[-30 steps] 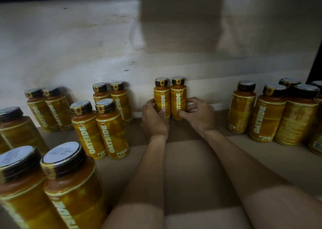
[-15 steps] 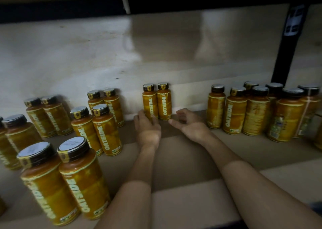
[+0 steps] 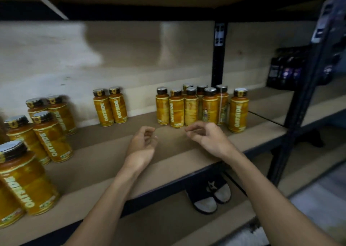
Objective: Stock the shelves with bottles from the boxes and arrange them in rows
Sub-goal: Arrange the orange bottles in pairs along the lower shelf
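Observation:
Yellow OATSIDE bottles with black caps stand on the brown shelf board (image 3: 104, 161). A pair of bottles (image 3: 110, 108) stands at the back wall, apart from both hands. A cluster of several bottles (image 3: 202, 107) stands to the right, just behind my right hand. More bottles in pairs (image 3: 43, 133) line the left side. My left hand (image 3: 143, 142) hovers over the shelf's middle, fingers loosely curled, holding nothing. My right hand (image 3: 206, 135) hangs beside it, fingers loosely curled and empty.
A black upright post (image 3: 218, 58) stands behind the cluster, and another post (image 3: 303, 96) stands at the right front. Dark bottles (image 3: 294, 67) sit on the neighbouring shelf at far right. A pair of slippers (image 3: 211, 193) lies on the lower shelf.
Both hands let go of the pair of bottles at the back wall and drew back toward the shelf's front. The view swung right and pulled away.

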